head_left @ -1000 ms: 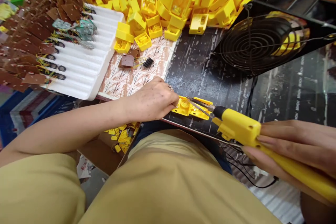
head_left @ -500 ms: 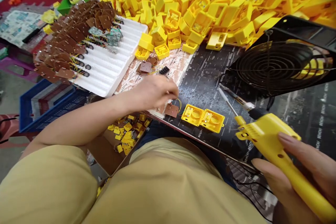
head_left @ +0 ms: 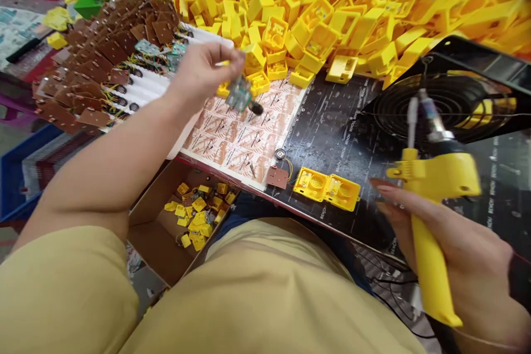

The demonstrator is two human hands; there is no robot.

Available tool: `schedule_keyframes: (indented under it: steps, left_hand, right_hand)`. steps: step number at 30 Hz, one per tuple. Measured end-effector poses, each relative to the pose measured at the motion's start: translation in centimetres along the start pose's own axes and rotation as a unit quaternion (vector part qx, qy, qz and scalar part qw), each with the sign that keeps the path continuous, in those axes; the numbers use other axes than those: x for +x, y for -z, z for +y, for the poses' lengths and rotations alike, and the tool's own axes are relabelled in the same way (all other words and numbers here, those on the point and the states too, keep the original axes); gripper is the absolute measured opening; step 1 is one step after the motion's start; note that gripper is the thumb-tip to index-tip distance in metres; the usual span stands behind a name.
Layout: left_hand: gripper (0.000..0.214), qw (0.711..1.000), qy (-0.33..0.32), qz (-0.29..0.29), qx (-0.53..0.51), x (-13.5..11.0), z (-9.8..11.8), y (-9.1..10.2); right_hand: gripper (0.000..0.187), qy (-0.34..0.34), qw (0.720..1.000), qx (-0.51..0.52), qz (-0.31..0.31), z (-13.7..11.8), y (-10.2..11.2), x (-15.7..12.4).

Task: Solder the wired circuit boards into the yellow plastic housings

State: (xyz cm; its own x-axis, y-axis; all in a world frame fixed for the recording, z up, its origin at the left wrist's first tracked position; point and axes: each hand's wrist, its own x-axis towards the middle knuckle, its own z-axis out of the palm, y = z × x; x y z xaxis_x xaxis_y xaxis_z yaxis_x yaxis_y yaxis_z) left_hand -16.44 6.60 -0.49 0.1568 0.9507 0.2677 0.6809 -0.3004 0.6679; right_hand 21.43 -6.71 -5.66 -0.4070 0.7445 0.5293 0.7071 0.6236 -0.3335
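My left hand (head_left: pixel 203 69) is raised over the patterned sheet, its fingers pinched on a small green circuit board (head_left: pixel 239 94) with a round dark part hanging below it. My right hand (head_left: pixel 456 249) is wrapped round the handle of a yellow soldering gun (head_left: pixel 431 257), whose metal tip and feed tube point toward the fan. On the black board between my hands lies an open yellow plastic case (head_left: pixel 346 192) in two halves. Beside it sit a brown circuit board (head_left: pixel 277 177) and a small round speaker (head_left: pixel 280 154), with yellow wires near them.
A large heap of yellow cases (head_left: pixel 298 16) fills the back. At right stands a black fan (head_left: pixel 440 105). Brown circuit boards (head_left: pixel 120 38) are piled on a white ridged tray (head_left: pixel 151 88) at left. Below the edge, a cardboard box (head_left: pixel 157 232) holds yellow parts.
My left hand has moved up and left, lifting the circuit board off the sheet. The small speaker has come into view. The soldering gun has turned more upright, its tip shifting right.
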Motion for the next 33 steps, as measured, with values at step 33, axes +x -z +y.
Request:
schedule_keyframes:
  steps: [33]
  left_hand:
    - [0.006, 0.815, 0.234, 0.019, -0.530, -1.3, 11.0, -7.9]
  right_hand:
    - [0.065, 0.011, 0.987, 0.091, 0.129, -3.6, -3.4, 3.4]
